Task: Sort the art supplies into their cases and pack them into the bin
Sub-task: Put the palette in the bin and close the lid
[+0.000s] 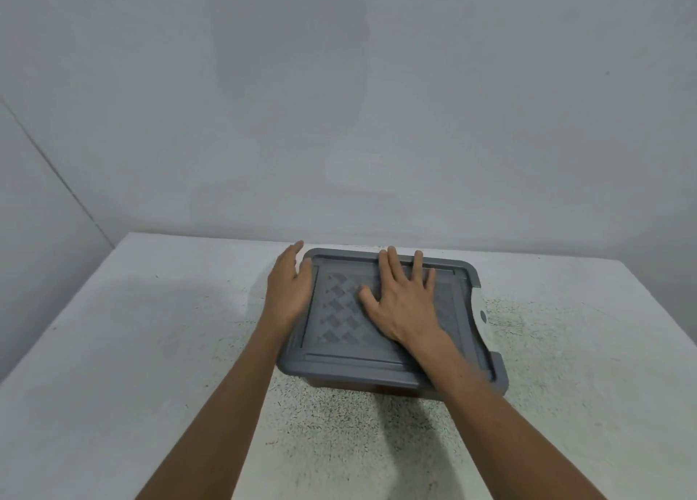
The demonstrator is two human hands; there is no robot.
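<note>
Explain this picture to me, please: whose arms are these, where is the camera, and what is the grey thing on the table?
There is no machine here. A person works with two bare hands, and the single camera sits on their head, looking forward and down, so the arms reach in from the bottom edge. On the white speckled table stands a grey plastic bin, closed by its grey lid with a woven pattern. A pale latch shows on the lid's right side. The right hand lies flat on the lid with fingers spread. The left hand, slightly blurred, is at the lid's left edge with straight fingers. Neither hand grips anything. No art supplies show, and the lid hides whatever is inside. Behind is a plain pale wall.
</note>
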